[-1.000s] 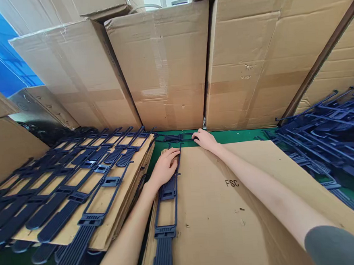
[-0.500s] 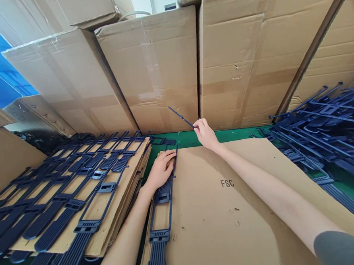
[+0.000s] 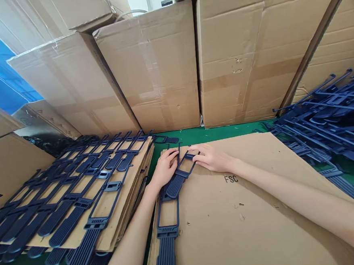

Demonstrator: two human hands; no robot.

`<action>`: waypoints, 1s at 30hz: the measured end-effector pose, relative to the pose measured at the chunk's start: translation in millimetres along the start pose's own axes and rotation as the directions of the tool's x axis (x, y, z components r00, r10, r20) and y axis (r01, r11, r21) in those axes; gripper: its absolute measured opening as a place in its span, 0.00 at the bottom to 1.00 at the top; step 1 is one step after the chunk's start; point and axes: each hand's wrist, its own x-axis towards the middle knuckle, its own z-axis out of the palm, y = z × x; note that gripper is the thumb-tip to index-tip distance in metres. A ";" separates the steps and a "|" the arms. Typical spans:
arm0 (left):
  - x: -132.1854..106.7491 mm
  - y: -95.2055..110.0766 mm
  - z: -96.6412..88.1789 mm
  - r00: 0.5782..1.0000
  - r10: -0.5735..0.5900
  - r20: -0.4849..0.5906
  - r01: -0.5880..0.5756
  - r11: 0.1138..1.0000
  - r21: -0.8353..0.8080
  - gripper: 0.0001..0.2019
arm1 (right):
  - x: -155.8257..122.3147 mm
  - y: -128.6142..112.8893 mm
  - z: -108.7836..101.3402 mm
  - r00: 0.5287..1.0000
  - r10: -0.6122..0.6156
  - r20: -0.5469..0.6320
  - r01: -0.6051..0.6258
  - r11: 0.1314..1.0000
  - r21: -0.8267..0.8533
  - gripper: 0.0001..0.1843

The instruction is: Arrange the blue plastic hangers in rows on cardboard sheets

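At the far left edge of a cardboard sheet, my left hand is closed around the hooked upper end of a dark blue plastic frame piece. This piece has open rectangular loops and a ribbed tongue pointing toward me. A second such piece lies slanted across the first, its ribbed tongue beside my left hand. My right hand grips its upper end, fingers bent over the frame. The fingertips partly hide both pieces' upper ends.
To the left, a cardboard stack carries rows of similar dark blue pieces. A tangled heap of them lies at right on the green tabletop. Large cardboard boxes stand along the back.
My right hand has come down and toward my left hand, bringing its frame piece from the air onto the sheet's edge. My left hand stays at the first piece. The view has shifted slightly.
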 end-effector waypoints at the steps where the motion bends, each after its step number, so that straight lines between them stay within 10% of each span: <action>1: 0.2 0.5 -0.4 1.000 -0.003 0.000 0.003 1.000 0.000 0.17 | 0.5 0.5 -0.2 1.000 0.027 -0.005 -0.027 1.000 0.005 0.10; 10: 1.6 1.5 -2.2 1.000 -0.007 0.007 0.007 1.000 -0.014 0.17 | -2.9 4.8 1.5 0.929 0.369 0.026 -0.370 0.928 0.044 0.07; 30: 1.5 6.5 -4.0 1.000 -0.014 0.003 0.014 0.999 -0.039 0.17 | 1.4 8.9 -8.2 0.928 0.359 0.103 -0.372 0.911 0.179 0.08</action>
